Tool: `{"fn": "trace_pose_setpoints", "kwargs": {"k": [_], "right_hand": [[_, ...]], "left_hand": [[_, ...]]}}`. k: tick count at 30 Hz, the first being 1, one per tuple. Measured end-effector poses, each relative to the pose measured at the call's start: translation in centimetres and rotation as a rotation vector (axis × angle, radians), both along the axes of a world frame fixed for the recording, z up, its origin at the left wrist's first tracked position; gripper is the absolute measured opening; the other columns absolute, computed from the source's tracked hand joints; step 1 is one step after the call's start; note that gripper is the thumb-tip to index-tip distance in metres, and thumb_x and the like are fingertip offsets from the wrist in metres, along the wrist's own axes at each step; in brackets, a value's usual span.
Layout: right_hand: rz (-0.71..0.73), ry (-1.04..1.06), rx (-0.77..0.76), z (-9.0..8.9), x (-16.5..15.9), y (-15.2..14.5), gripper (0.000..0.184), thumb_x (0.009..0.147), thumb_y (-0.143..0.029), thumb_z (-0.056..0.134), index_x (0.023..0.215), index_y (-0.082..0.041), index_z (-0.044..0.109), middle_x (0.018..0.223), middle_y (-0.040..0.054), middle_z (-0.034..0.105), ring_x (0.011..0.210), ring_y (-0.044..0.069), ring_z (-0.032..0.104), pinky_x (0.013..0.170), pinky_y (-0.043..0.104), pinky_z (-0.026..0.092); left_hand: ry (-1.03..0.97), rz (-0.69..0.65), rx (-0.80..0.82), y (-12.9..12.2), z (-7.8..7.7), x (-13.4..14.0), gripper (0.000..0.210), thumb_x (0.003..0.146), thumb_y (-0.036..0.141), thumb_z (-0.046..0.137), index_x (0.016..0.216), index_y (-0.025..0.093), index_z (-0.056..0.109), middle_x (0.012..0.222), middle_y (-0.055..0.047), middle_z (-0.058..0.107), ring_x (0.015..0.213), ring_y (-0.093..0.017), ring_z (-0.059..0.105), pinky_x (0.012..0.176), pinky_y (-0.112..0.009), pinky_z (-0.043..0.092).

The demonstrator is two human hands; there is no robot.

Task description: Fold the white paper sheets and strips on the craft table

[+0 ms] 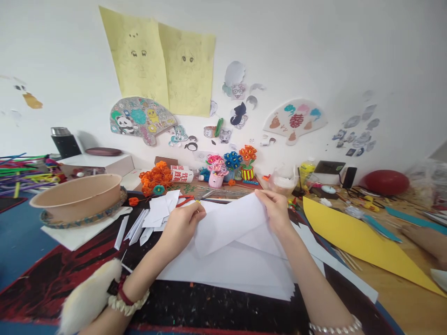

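Observation:
Both hands hold one sheet of white paper point(230, 223), raised and tilted above a stack of white paper point(226, 267). My left hand point(183, 225) grips its left edge, fingers curled and thumb pressed in. At the upper right corner, my right hand point(274, 209) pinches the sheet between thumb and fingers. The stack lies on a black and red mat point(195, 304). Left of my left hand are small cut paper pieces point(159, 211) and several narrow folded paper strips point(136, 228). Scissors with red handles point(185, 200) lie just behind that hand, partly hidden.
A beige basin point(77, 195) stands at the left. Fluffy craft flowers point(157, 179) and small flower pots point(216, 179) line the wall. At the right lie a yellow sheet point(363, 246) and another person's arm point(424, 239). A white fluffy thing point(89, 298) rests by my left forearm.

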State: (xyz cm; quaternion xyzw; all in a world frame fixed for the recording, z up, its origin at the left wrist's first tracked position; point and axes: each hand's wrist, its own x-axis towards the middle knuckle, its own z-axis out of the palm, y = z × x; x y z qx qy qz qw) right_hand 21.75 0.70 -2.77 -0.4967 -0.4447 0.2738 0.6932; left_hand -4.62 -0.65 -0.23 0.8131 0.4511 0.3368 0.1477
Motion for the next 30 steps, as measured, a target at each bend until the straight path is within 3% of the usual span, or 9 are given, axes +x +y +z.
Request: {"fn": "trace_pose_setpoints", "kwargs": {"k": [5, 9, 16, 18, 21, 24, 27, 30], "right_hand": [[0.019, 0.008, -0.025, -0.3, 0.1, 0.3, 0.034, 0.059, -0.048, 0.079, 0.074, -0.017, 0.074, 0.075, 0.0056, 0.072, 0.074, 0.024, 0.063, 0.065, 0.032, 0.048], [0.085, 0.01, -0.08, -0.1, 0.0, 0.1, 0.038, 0.059, -0.052, 0.078, 0.074, -0.017, 0.072, 0.073, 0.0056, 0.071, 0.07, 0.023, 0.063, 0.06, 0.031, 0.047], [0.262, -0.037, -0.191, 0.2, -0.1, -0.5, 0.043, 0.053, -0.05, 0.082, 0.076, -0.016, 0.071, 0.07, 0.0051, 0.071, 0.061, 0.02, 0.063, 0.055, 0.03, 0.047], [0.274, -0.052, -0.199, 0.1, -0.3, -0.4, 0.042, 0.054, -0.049, 0.082, 0.077, -0.016, 0.07, 0.068, 0.004, 0.07, 0.059, 0.019, 0.062, 0.054, 0.028, 0.046], [0.277, -0.061, -0.202, -0.4, -0.9, -0.2, 0.041, 0.057, -0.05, 0.08, 0.078, -0.017, 0.07, 0.066, 0.0029, 0.069, 0.056, 0.018, 0.061, 0.051, 0.027, 0.043], [0.298, -0.066, -0.219, -0.9, -1.6, -0.1, 0.042, 0.057, -0.053, 0.079, 0.076, -0.017, 0.069, 0.067, 0.0037, 0.07, 0.056, 0.019, 0.062, 0.05, 0.028, 0.043], [0.319, -0.068, -0.241, -1.3, -2.1, -0.1, 0.042, 0.059, -0.055, 0.077, 0.076, -0.017, 0.069, 0.066, 0.0038, 0.07, 0.056, 0.02, 0.062, 0.05, 0.028, 0.044], [0.342, -0.066, -0.257, -1.4, -2.2, -0.1, 0.044, 0.06, -0.055, 0.076, 0.079, -0.016, 0.069, 0.067, 0.0038, 0.07, 0.056, 0.02, 0.062, 0.049, 0.028, 0.044]], "left_hand": [[-0.017, -0.015, -0.017, 0.0, 0.1, -0.1, 0.02, 0.085, 0.029, 0.045, 0.073, 0.02, 0.058, 0.059, 0.001, 0.059, 0.057, -0.016, 0.054, 0.055, -0.025, 0.036], [-0.012, -0.047, -0.053, 0.3, -0.2, -0.3, 0.016, 0.084, 0.027, 0.047, 0.078, 0.02, 0.06, 0.07, -0.001, 0.067, 0.063, -0.016, 0.059, 0.059, -0.026, 0.039], [0.043, 0.051, -0.051, 0.6, -0.5, -0.7, 0.016, 0.084, 0.025, 0.046, 0.081, 0.021, 0.06, 0.083, -0.004, 0.071, 0.077, -0.022, 0.064, 0.064, -0.03, 0.042], [0.111, 0.102, 0.011, 0.5, -0.4, -0.7, 0.016, 0.085, 0.023, 0.045, 0.083, 0.02, 0.061, 0.085, -0.005, 0.07, 0.081, -0.024, 0.063, 0.068, -0.033, 0.043], [0.274, 0.154, 0.249, -0.2, -0.4, 0.0, 0.016, 0.088, 0.02, 0.048, 0.096, 0.018, 0.061, 0.102, -0.01, 0.068, 0.099, -0.029, 0.058, 0.082, -0.042, 0.042], [0.389, -0.013, 0.388, -1.2, -1.1, 1.3, 0.029, 0.087, 0.028, 0.056, 0.116, 0.02, 0.055, 0.126, -0.011, 0.059, 0.115, -0.031, 0.051, 0.096, -0.049, 0.037], [0.457, -0.185, 0.344, -2.1, -2.2, 2.5, 0.058, 0.081, 0.038, 0.065, 0.131, 0.022, 0.043, 0.143, -0.013, 0.044, 0.124, -0.032, 0.046, 0.1, -0.05, 0.037], [0.475, -0.244, 0.274, -2.3, -3.0, 2.8, 0.063, 0.083, 0.032, 0.063, 0.138, 0.023, 0.033, 0.148, -0.014, 0.036, 0.127, -0.031, 0.044, 0.1, -0.047, 0.039]]}}
